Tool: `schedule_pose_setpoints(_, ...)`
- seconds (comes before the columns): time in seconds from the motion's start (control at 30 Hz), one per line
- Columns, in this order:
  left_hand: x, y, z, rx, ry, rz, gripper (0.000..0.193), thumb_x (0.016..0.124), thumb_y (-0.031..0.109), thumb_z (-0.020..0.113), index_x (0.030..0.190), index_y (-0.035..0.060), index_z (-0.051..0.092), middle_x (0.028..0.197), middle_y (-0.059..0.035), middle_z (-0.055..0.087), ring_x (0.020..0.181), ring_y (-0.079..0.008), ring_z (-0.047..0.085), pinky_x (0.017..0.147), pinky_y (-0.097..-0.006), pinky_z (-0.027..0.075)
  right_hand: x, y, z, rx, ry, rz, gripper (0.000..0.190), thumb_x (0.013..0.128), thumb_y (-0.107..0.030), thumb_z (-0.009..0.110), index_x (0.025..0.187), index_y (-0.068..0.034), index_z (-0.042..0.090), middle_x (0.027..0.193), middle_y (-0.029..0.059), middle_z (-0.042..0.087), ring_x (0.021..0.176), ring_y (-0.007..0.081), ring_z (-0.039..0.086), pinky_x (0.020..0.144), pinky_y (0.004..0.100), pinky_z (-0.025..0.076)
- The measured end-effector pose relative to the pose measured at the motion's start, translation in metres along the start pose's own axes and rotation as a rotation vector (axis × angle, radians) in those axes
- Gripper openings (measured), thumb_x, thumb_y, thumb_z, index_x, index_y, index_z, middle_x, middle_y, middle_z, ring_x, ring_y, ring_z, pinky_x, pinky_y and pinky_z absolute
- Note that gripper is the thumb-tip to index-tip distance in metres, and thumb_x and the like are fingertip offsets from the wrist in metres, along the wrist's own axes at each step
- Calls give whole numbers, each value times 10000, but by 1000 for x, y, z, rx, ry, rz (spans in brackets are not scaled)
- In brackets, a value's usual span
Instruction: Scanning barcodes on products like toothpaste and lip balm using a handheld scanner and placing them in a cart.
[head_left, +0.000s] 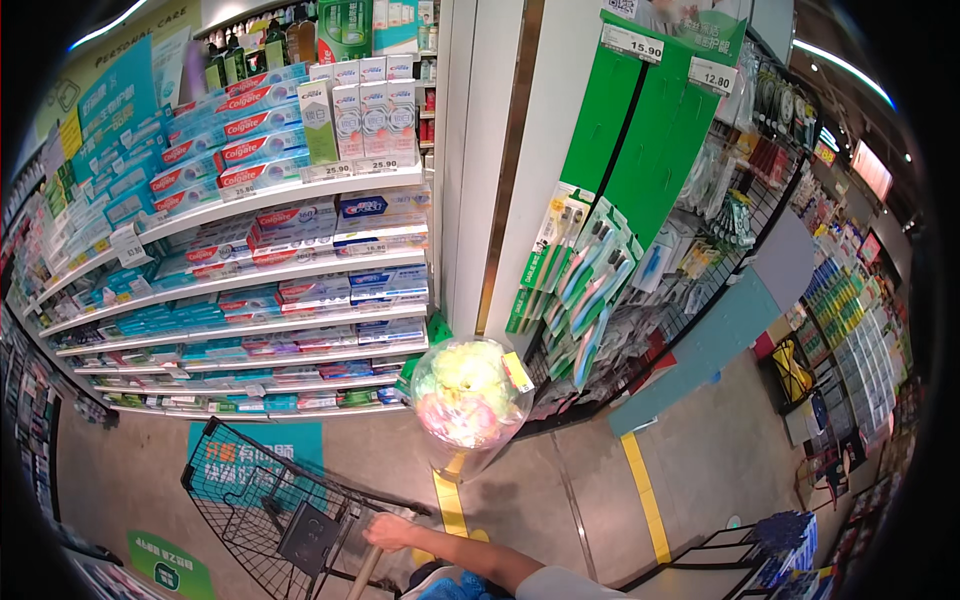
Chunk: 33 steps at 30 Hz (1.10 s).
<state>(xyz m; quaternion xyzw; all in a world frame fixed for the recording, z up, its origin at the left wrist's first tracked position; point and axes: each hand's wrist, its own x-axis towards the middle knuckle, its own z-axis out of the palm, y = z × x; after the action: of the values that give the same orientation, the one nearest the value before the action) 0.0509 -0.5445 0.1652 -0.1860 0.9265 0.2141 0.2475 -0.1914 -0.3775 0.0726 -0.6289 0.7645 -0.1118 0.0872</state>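
My right hand (390, 532) is closed around the handlebar (366, 571) of a black wire shopping cart (247, 517). The arm reaches in from the lower right, with a grey sleeve at its end. The cart's folded child seat flap (309, 537) shows beside the bar, and I see no goods in the basket. My left hand is out of view. Ahead of the cart stands a clear round bin (469, 397) filled with yellow and pink bath puffs. Blue fabric or plastic (461, 586) shows at the bottom edge, by my body.
Curved shelves (322, 277) of boxed toothpaste stand at the front left. Toothbrush packs (592, 277) hang on a green panel right of a white pillar (480, 165). A blue-grey partition (697, 352) and a black rack (720, 551) stand to the right. Yellow strips (645, 495) mark the floor.
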Motion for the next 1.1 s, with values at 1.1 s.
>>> schedule_pose_setpoints(1.1, 0, 14, -36, -62, 20, -166, 424, 873, 430, 499, 1015, 58, 643, 857, -180, 647, 799, -347, 620, 643, -432, 478, 29, 18, -1, 47, -40, 88, 194, 711, -242, 589, 697, -51, 556, 631, 157, 594, 619, 330, 608, 558, 434, 483)
